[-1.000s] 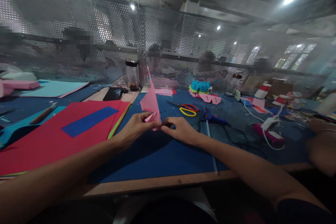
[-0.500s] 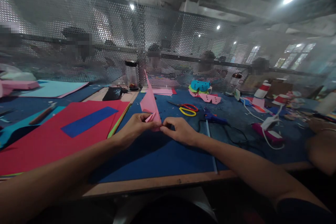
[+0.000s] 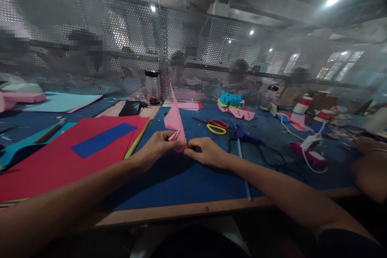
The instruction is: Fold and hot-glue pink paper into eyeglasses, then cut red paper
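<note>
A folded sheet of pink paper [image 3: 174, 119] stands tilted up above the blue table top, its narrow tip pointing away from me. My left hand [image 3: 160, 145] is closed on its near left part, thumb over the pleated folds. My right hand [image 3: 204, 150] pinches the paper's lower right corner, thumb and forefinger together. Both hands meet close to each other at the near end of the paper. Scissors [image 3: 216, 125] with red and yellow handles lie beyond my right hand. A blue glue gun [image 3: 246, 135] with a clear glue stick [image 3: 243, 169] rests to its right.
Red paper sheets [image 3: 54, 169] with a blue strip [image 3: 104, 140] lie at left. Behind stand a phone [image 3: 130, 108], a lidded jar [image 3: 152, 87] and cut pink and blue pieces [image 3: 230, 98]. A perforated metal screen [image 3: 196, 36] borders the table. Another person's arm [image 3: 371, 169] is at right.
The pink paper has shifted slightly to the right and its tip sits a little lower. Both hands keep their hold, with only small finger movement.
</note>
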Tool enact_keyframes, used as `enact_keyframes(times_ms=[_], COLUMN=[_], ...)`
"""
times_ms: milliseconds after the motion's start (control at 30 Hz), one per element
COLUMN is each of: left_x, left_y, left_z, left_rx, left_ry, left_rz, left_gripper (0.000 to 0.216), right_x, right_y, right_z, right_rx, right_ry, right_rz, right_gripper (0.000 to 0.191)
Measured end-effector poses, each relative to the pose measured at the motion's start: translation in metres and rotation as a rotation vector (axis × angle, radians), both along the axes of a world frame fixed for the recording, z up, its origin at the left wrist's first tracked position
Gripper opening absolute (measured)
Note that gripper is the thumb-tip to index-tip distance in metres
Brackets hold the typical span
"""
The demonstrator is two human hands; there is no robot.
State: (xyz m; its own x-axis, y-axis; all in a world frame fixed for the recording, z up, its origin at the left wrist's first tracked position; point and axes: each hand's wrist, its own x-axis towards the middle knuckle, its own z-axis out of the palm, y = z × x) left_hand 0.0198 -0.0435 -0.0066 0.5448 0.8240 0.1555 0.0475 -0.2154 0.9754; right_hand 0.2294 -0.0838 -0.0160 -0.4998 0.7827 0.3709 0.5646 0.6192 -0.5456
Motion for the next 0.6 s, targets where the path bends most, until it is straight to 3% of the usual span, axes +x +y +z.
enact_keyframes(times_ms=[600], left_x=[0.0008], left_y=[-0.0009], left_z=[-0.0036], left_rx=[0.085], left_ry=[0.103], left_rz=[0.033], left_gripper=[0.039], right_x=[-0.0004], right_y=[-0.0009], right_z=[0.0013], right_rx=[-0.058], right_ry=[-0.021], right_rz=[0.014], right_gripper=[0.025])
